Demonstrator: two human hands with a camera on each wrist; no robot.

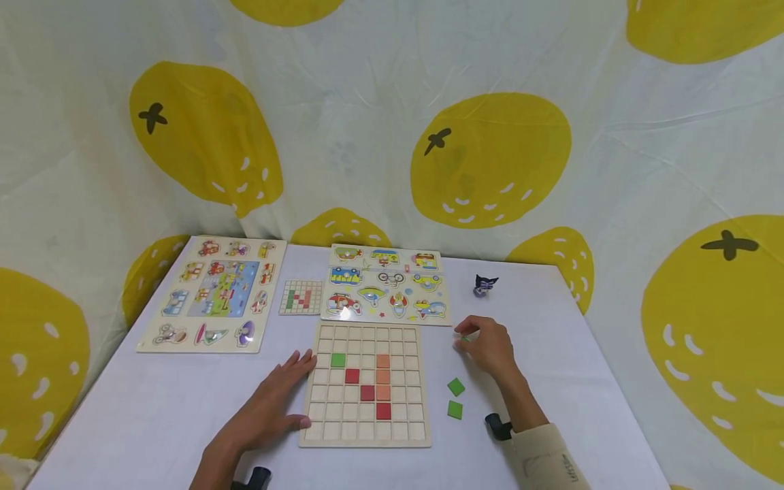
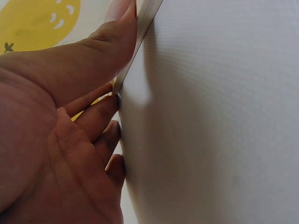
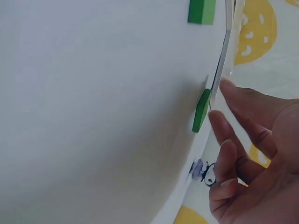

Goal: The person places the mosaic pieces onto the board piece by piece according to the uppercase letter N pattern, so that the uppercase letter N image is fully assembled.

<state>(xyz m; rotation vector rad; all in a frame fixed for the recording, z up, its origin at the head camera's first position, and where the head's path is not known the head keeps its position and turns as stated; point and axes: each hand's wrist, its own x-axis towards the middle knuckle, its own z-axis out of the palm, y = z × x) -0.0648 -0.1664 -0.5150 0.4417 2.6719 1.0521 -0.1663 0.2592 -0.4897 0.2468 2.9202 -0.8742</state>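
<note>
While your left hand (image 1: 269, 405), fingers extended, touches the wooden grid board (image 1: 406, 412) just to its right, seven colored square tiles (image 1: 367, 393) already sit in its cells. Three green tiles (image 1: 455, 410) are seemingly left: one between your right hand (image 1: 486, 347)'s parted fingertips, contact unclear, two nearer you than that hand. Lettering (image 1: 569, 468) on your right sleeve (image 1: 545, 457) is too small to read.

Green tile (image 3: 196, 11) cut off by right-wrist view's top edge, sleeve lettering (image 1: 570, 468) illegibly small
</note>
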